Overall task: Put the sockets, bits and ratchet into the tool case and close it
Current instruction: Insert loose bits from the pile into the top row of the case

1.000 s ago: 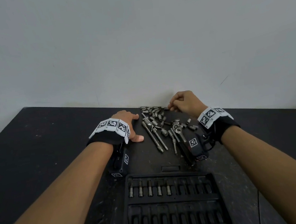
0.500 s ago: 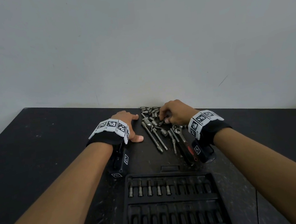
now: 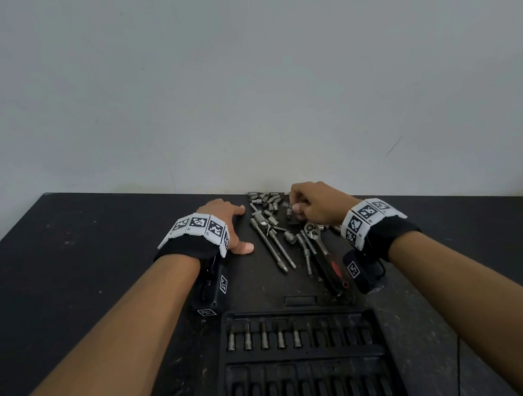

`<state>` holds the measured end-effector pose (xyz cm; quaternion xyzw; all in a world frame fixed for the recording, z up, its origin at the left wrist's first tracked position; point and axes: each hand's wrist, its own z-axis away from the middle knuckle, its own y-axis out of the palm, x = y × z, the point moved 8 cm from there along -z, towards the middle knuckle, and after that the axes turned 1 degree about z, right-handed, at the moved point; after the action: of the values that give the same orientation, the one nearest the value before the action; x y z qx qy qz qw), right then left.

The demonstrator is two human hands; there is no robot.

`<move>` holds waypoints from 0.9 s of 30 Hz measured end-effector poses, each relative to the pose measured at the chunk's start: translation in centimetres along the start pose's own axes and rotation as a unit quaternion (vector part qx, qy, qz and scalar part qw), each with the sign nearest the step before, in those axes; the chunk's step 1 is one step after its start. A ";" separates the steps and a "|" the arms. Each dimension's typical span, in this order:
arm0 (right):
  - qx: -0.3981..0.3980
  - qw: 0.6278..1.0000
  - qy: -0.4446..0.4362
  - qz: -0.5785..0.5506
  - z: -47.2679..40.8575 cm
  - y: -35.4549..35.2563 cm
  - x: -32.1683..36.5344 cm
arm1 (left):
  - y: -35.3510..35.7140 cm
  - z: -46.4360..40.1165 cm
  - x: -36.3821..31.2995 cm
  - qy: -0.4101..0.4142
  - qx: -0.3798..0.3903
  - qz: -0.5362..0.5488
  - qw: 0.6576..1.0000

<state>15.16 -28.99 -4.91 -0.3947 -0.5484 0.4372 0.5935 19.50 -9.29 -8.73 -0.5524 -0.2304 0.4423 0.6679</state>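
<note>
We see the loose sockets (image 3: 265, 199) heaped just left of the right hand (image 3: 316, 203), whose curled fingers seemingly pinch one; the left hand (image 3: 224, 222) rests flat, fingers relaxed, beyond the open tool case (image 3: 304, 359).

Bare forearms; each wrist wears a black strap (image 3: 188, 249) topped by white square-coded marker tiles (image 3: 201, 228).

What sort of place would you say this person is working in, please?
Probably a plain workbench or recording station: a scuffed black table against a bare wall, with loose sockets, a ratchet and an open tool case.
</note>
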 end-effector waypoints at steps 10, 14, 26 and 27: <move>-0.008 0.992 0.020 -0.126 0.1 -1.7 0.3 | -0.1 -0.1 -0.2 -0.003 0.008 -0.005 1.000; -0.068 0.856 0.162 -0.487 0.4 -1.8 -1.6 | -0.1 -0.2 -0.1 -0.006 0.012 -0.007 1.000; 0.027 0.602 0.218 -0.768 1.2 0.2 -0.7 | -0.1 0.0 -0.2 -0.003 0.008 -0.009 1.000; 0.027 0.592 0.233 -0.771 1.3 0.5 -1.0 | -0.2 0.0 -0.2 -0.003 0.007 -0.009 1.000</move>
<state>13.77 -29.79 -5.53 0.1033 -0.4786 -0.2764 0.8270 19.45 -9.47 -8.54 -0.5446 -0.2341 0.4396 0.6748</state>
